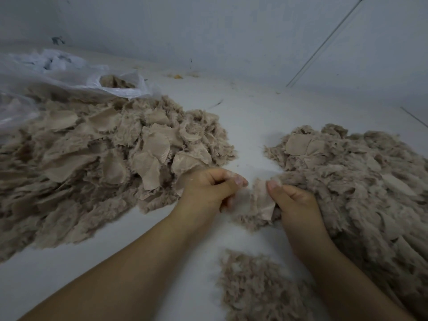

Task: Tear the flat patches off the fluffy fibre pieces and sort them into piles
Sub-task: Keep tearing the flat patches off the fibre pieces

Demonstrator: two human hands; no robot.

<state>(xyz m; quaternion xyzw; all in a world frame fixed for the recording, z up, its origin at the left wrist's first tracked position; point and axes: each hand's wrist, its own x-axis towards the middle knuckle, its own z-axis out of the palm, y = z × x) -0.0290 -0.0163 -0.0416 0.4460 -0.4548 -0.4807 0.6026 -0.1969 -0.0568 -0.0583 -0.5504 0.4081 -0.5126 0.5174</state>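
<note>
Both hands are pinching: right hand (pixel 298 200) grips a beige fluffy fibre piece with its flat mesh patch (pixel 262 200), left hand (pixel 208 191) curls right beside it, grip unclear. Three heaps on the white worktop (pixel 250 117): big pile (pixel 92 163) left of the hands, another (pixel 361 181) right, small fluff heap (pixel 257 288) nearer me.
</note>
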